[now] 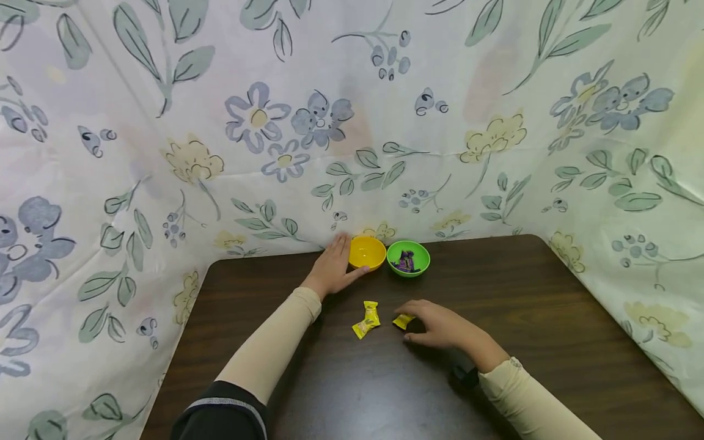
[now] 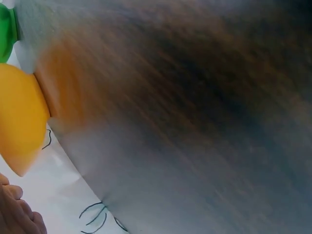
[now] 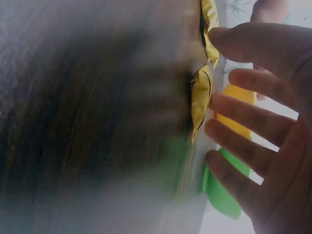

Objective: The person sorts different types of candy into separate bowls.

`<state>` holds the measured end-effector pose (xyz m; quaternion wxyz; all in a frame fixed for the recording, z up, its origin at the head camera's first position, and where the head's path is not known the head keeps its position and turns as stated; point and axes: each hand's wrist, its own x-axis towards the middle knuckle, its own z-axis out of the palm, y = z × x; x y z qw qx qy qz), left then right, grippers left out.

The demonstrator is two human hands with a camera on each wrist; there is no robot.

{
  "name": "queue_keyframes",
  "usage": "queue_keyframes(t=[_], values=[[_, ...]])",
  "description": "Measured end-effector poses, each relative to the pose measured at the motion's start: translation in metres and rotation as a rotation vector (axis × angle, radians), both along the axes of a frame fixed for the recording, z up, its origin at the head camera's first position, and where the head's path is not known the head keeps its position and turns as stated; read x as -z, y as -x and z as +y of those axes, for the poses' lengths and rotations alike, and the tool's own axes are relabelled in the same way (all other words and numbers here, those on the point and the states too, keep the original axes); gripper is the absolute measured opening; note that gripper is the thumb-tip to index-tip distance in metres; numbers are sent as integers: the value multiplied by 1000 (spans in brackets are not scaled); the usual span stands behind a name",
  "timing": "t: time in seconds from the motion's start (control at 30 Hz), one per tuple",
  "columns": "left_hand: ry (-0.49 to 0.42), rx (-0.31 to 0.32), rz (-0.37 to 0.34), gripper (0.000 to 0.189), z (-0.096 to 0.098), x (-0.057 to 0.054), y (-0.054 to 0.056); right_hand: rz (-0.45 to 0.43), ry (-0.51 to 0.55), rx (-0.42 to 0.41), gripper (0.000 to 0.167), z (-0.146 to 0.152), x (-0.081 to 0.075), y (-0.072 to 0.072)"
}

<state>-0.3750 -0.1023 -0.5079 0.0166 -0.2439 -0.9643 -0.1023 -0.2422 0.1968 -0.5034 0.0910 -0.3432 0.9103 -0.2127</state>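
My left hand (image 1: 332,267) lies along the left side of a yellow bowl (image 1: 367,252), fingers straight and the thumb reaching across the bowl's near side. In the left wrist view the same yellow bowl (image 2: 22,114) shows close by the fingers (image 2: 22,209). My right hand (image 1: 440,324) is low over the table, its fingers spread around a yellow-wrapped candy (image 1: 404,321) that it partly covers. Seen from the right wrist, the fingers (image 3: 253,112) are apart beside the yellow wrappers (image 3: 201,100), not gripping them. Left of this hand lie more yellow-wrapped candies (image 1: 367,319).
A green bowl (image 1: 417,261) with purple-wrapped candies (image 1: 406,261) inside stands right of the yellow bowl, near the back edge. The dark wooden table (image 1: 522,287) meets a flower-printed cloth (image 1: 308,201) behind and at both sides.
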Motion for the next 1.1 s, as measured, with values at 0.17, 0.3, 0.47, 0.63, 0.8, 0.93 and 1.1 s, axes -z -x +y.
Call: queue_keyframes(t=[0.17,0.3,0.47,0.63,0.8,0.93,1.1], values=[[2,-5,-27,107,4,-2,2,-4,-30,5,45,-1,-2,1],[2,-13,-42,108,5,0,6,22,-38,14,42,-4,-3,2],[-9,-38,-46,109,5,2,11,62,-60,27,39,-6,-3,2],[3,-35,-61,110,6,4,15,93,-55,39,34,-7,-1,0],[-3,-31,-65,111,10,6,17,100,-70,52,32,-7,2,-3],[6,-37,-65,111,13,7,17,115,-81,50,27,-6,1,-4],[23,-43,-48,110,15,7,16,135,-82,36,19,-6,1,-5]])
